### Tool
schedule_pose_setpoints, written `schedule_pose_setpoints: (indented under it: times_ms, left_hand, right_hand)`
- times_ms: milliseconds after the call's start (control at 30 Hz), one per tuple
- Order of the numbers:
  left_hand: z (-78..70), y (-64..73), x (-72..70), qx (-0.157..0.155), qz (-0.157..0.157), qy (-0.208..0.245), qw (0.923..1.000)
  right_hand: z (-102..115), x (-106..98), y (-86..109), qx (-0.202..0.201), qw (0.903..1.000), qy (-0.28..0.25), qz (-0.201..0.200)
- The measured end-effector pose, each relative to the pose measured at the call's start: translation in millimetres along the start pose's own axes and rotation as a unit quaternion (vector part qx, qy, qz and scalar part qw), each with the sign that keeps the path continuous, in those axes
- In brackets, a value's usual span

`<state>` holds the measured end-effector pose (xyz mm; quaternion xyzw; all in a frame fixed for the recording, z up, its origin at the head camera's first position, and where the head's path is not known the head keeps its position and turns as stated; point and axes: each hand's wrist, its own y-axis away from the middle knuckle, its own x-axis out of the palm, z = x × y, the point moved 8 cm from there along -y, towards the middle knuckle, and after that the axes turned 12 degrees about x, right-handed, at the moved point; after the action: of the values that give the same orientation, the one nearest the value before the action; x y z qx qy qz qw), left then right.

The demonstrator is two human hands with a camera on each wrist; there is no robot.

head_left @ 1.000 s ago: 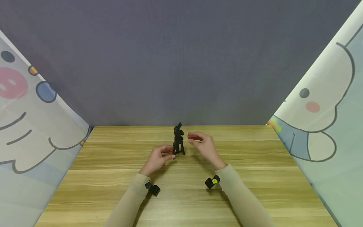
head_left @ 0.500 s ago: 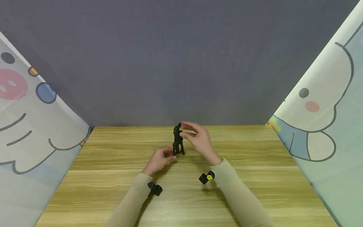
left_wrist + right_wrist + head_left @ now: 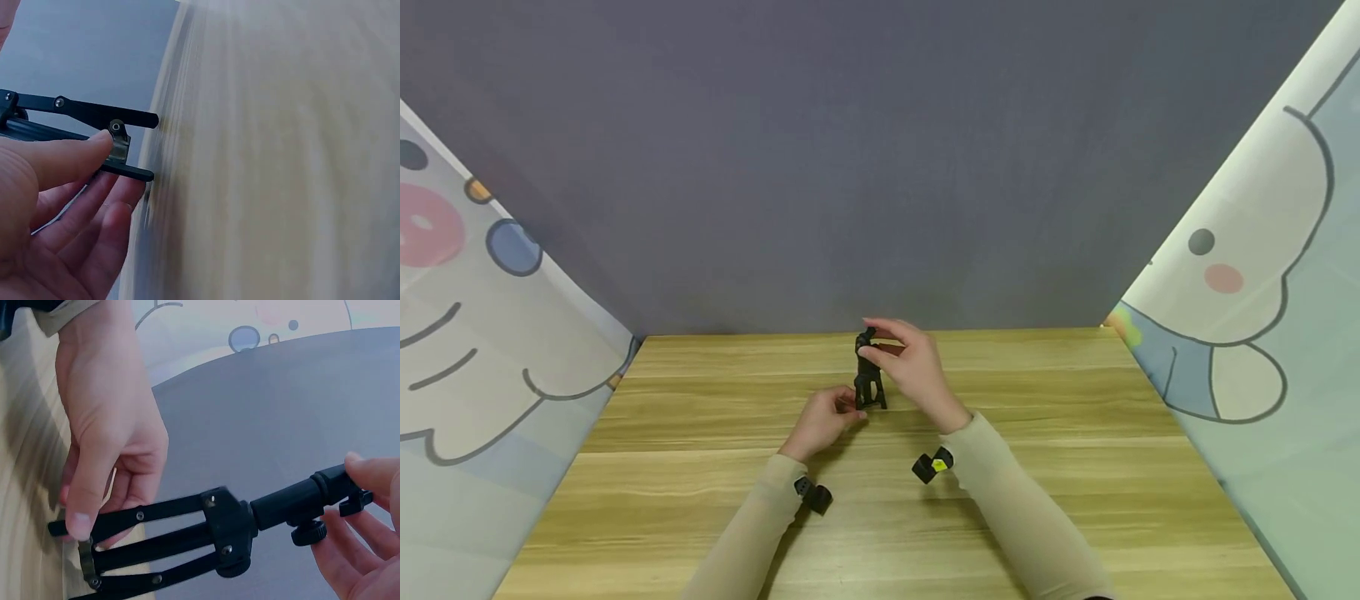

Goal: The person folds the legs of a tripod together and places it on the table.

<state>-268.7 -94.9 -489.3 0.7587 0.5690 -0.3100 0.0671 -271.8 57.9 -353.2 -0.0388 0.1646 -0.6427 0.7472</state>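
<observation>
A small black tripod (image 3: 864,387) stands upright on the wooden table in the head view, its legs spread only a little. My left hand (image 3: 820,423) pinches a leg near the foot; in the left wrist view the thumb presses over that leg (image 3: 132,172) with fingers behind it. Higher up, my right hand (image 3: 913,367) holds the top of the tripod. The right wrist view shows its thumb (image 3: 369,472) on the upper tube and the fingers below, close to a round knob (image 3: 309,532) and a smaller wing knob (image 3: 356,503).
The wood-grain table (image 3: 1045,500) ends at a grey back panel (image 3: 880,167). Cartoon-printed cloth hangs at the left (image 3: 482,333) and right (image 3: 1300,292). A small black camera (image 3: 815,496) sits on the left wrist and another (image 3: 928,467) on the right.
My right hand has come left from beside the tripod and closed round its top. The left hand has stayed at the foot, its thumb shifting slightly right.
</observation>
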Motion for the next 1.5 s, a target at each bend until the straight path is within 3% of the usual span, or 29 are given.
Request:
schedule_pose_setpoints:
  times_ms: [300, 533, 833, 1000, 1300, 1500]
  left_hand:
    - [-8.4, -1.4, -5.3, 0.014, -0.022, -0.017, 0.9995]
    - [-12.9, -0.6, -8.5, 0.051, -0.020, -0.046, 0.9975]
    - [-19.8, 2.7, -23.5, 0.087, -0.043, -0.058, 0.9936]
    - [-23.0, 2.9, -29.9, 0.112, -0.058, -0.055, 0.9906]
    - [-22.7, -0.7, -35.0, 0.108, -0.060, -0.034, 0.9918]
    - [-23.5, -4.8, -38.3, 0.109, -0.069, -0.008, 0.9917]
  right_hand:
    - [8.4, -1.4, 0.4, -0.002, 0.9986, 0.014, -0.050]
    - [-5.0, -13.7, -0.4, 0.010, 0.9960, 0.009, -0.089]
    - [-17.6, -38.3, 1.6, 0.051, 0.9920, -0.005, -0.116]
    - [-24.6, -49.8, 5.0, 0.073, 0.9905, -0.004, -0.116]
    - [-52.4, -64.3, 15.9, 0.116, 0.9806, -0.117, -0.105]
    - [-69.0, -75.5, 22.9, 0.132, 0.9793, -0.116, -0.101]
